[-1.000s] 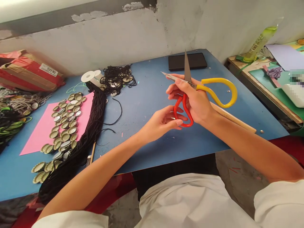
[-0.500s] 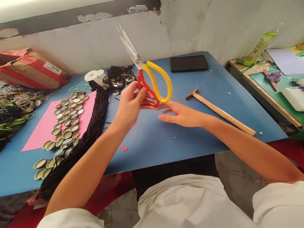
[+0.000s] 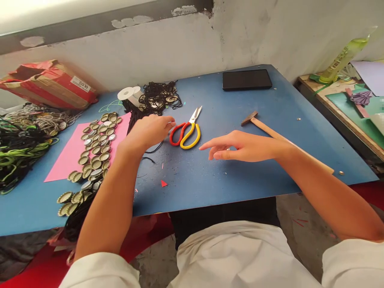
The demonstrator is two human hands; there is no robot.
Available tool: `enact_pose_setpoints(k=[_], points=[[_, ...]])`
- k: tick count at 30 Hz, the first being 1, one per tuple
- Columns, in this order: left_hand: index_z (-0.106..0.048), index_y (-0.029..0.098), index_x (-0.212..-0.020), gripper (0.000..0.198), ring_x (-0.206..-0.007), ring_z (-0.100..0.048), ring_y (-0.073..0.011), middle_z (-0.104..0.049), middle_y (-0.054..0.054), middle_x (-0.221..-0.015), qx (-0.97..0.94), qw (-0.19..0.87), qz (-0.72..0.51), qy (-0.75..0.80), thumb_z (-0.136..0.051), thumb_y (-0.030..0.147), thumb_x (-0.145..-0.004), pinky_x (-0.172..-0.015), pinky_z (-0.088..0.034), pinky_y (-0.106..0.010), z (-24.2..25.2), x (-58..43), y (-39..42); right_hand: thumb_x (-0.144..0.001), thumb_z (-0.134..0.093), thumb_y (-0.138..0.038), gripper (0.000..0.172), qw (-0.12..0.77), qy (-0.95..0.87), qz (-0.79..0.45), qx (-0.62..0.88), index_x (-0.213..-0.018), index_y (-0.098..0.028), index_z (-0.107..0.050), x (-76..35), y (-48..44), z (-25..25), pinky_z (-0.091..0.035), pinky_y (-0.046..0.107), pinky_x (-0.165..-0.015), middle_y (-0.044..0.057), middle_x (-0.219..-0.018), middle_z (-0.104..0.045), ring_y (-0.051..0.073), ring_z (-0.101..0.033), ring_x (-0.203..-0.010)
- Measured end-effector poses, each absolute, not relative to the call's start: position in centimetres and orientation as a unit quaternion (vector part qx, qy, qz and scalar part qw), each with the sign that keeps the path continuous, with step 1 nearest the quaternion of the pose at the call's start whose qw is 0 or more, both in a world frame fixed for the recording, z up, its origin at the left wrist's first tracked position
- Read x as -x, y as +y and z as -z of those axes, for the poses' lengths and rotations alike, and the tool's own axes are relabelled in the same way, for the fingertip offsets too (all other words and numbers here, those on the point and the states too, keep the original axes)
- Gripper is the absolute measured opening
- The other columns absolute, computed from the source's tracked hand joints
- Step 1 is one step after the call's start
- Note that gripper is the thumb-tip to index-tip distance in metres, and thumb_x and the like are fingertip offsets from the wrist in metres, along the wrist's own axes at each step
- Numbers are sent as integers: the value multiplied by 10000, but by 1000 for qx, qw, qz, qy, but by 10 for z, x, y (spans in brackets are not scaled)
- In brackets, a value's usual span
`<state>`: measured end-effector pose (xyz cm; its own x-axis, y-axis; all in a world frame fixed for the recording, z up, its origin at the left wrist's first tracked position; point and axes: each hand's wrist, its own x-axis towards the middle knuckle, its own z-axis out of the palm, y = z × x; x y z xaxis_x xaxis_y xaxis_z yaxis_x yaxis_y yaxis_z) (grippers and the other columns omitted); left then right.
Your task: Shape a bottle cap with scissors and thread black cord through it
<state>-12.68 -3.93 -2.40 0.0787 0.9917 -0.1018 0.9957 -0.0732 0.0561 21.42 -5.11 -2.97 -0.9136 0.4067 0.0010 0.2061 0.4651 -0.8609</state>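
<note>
Scissors (image 3: 186, 130) with one red and one yellow handle lie on the blue table (image 3: 270, 120), blades pointing up and right. My left hand (image 3: 148, 131) hovers just left of the red handle, fingers loosely curled, holding nothing. My right hand (image 3: 240, 145) hangs open above the table to the right of the scissors, fingers stretched toward them. Under my left hand runs a bundle of black cords (image 3: 132, 116).
Several bottle caps (image 3: 96, 148) lie on a pink sheet (image 3: 64, 158). A hammer (image 3: 267, 128) rests behind my right wrist. A black phone (image 3: 246, 79) lies at the back, a white spool (image 3: 129, 93) and cord tangle (image 3: 159, 96) beside it. A red box (image 3: 48, 84) stands left.
The scissors went from my right hand to my left hand, then down onto the table. Both hands have let go and now hover on either side of them.
</note>
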Motion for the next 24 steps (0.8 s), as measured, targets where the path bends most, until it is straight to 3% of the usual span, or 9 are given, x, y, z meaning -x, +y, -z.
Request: enact_pose_setpoints(k=[2,3,6,11,14,19,24], points=[[-746,228,-986,309,-979,-807,-411,-826,-183,-1068,-733,-6,54,678,-533,438,-1062,-872,-606,-478,16,136,-45,-1122,-665,-374,456,107,-847,-491,174,-1547,-234,-756,-215,-51,30,-566,319,-925,72,-1254,-885,211,-812,-1129],[-700,220,-890,335,-963,-794,-409,-805,-188,-1027,-732,-11,70,677,-546,461,-1065,-856,-600,-471,13,141,-46,-1116,-675,-371,453,113,-845,-493,173,-1538,-233,-763,-215,-51,30,-568,317,-919,70,-1236,-887,210,-814,-1117],[-588,228,-713,407,-772,-718,-317,-713,-127,-817,-735,43,142,662,-661,510,-998,-739,-537,-379,14,156,-43,-1103,-694,-366,425,128,-842,-493,181,-1499,-249,-791,-216,-52,29,-576,302,-871,55,-1186,-888,199,-816,-1045],[-594,252,-708,239,-719,-640,-259,-741,-110,-873,-752,131,193,616,-677,412,-865,-673,-438,-347,25,167,-29,-1095,-698,-349,388,139,-836,-497,184,-1453,-249,-811,-216,-51,29,-596,304,-862,45,-1147,-885,192,-811,-993],[-617,259,-761,164,-736,-661,-262,-755,-92,-845,-760,126,141,622,-641,381,-868,-690,-450,-348,22,164,-28,-1105,-680,-355,392,139,-836,-500,176,-1459,-237,-802,-215,-49,30,-602,304,-864,46,-1126,-879,184,-809,-966],[-589,268,-881,48,-756,-741,-264,-790,-49,-801,-748,147,-53,645,-609,256,-923,-723,-502,-353,7,139,-39,-1112,-667,-371,386,150,-835,-499,176,-1438,-218,-805,-214,-49,30,-597,310,-843,50,-1103,-875,184,-807,-926],[-557,271,-1014,44,-621,-727,-227,-736,-9,-721,-754,192,-213,591,-549,233,-1035,-672,-559,-355,2,107,-53,-1076,-703,-351,345,157,-820,-517,187,-1367,-219,-833,-209,-51,32,-602,310,-828,48,-1066,-880,184,-811,-890]])
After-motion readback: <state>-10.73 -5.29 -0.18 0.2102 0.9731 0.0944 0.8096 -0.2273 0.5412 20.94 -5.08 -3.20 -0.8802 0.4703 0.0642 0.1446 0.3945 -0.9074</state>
